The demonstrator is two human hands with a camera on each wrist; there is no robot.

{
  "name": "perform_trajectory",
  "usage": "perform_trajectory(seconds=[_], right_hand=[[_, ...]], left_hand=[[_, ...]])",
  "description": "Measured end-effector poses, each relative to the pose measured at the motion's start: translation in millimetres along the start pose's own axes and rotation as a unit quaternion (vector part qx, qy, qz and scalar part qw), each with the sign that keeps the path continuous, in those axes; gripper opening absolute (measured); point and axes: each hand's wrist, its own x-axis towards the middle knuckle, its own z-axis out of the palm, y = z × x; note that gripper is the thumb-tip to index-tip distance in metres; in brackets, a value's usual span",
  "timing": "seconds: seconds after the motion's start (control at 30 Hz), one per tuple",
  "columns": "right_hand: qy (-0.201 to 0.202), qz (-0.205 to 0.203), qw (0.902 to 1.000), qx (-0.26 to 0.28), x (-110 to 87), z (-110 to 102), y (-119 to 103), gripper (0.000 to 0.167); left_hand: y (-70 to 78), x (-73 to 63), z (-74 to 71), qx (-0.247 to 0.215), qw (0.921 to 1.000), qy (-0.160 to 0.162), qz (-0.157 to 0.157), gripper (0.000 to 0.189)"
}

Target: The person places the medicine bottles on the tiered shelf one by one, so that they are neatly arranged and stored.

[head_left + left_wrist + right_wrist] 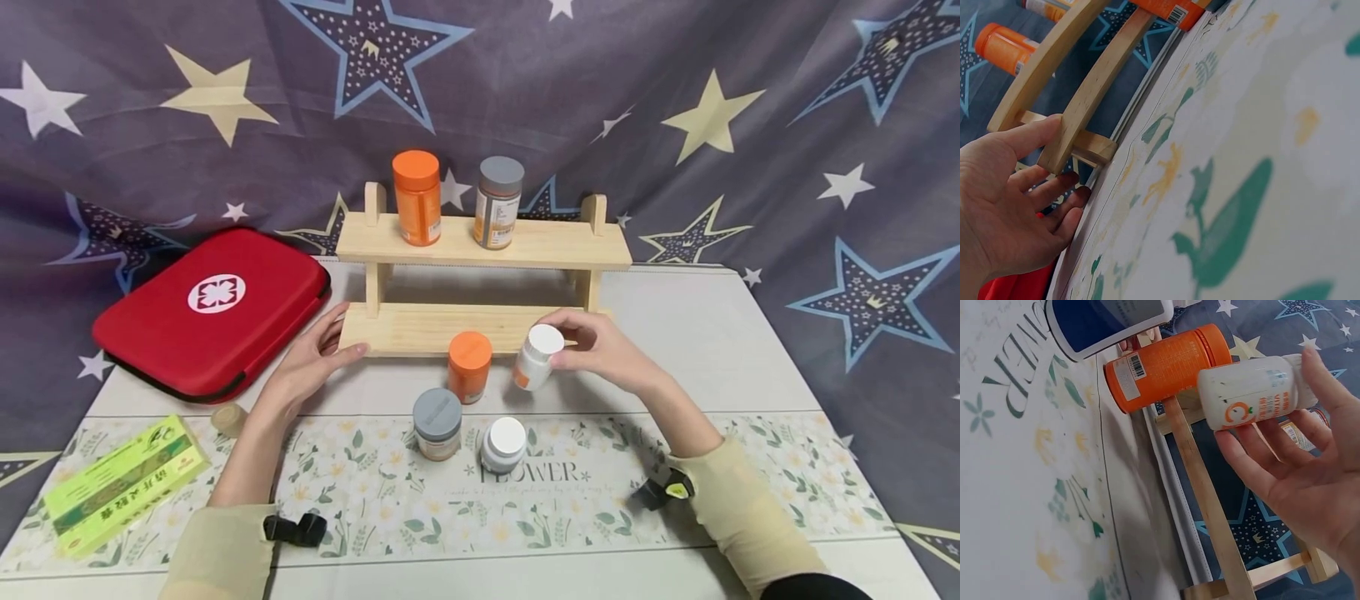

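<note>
The right hand [596,348] pinches a tilted white bottle [532,365] — at the near side of the wooden rack [555,240], right of an orange bottle [469,373]; the left hand [311,360] grips the rack's low board [412,327] at its left end; a gray-topped jar [437,427] and a second white bottle [503,447] stand nearer.
</note>
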Motion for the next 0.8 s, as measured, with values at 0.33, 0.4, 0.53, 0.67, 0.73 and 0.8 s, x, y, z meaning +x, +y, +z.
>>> perform_trajectory(seconds=[0.33,0.4,0.53,0.67,0.73,0.8], right_hand=[[0.049,0.02,0.9973,0.052,2.2,-19,-10,0.034],[0.06,0.03,0.9962,0.055,3.1,-23,-15,0.033],[0.089,0.043,0.9931,0.064,5.8,-32,-27,0.031],[0.12,0.059,0.9875,0.083,9.5,-40,-37,0.032],[0.135,0.065,0.9843,0.094,12.1,-44,-42,0.031],[0.151,0.069,0.9802,0.108,15.1,-48,-46,0.03]], left_hand=[[-0.2,-0.2,0.3,-0.005,1.0,0.002,0.002,0.091],[-0.3,-0.2,0.3,-0.006,1.0,0.002,0.001,0.091],[-0.3,-0.5,0.6,-0.004,1.0,0.002,0.0,0.091],[0.0,-0.8,0.7,0.0,1.0,0.002,-0.001,0.091],[0.2,-0.9,0.6,0.0,1.0,0.003,0.0,0.092],[0.6,-1.1,0.7,0.001,1.0,0.002,0.0,0.092]])
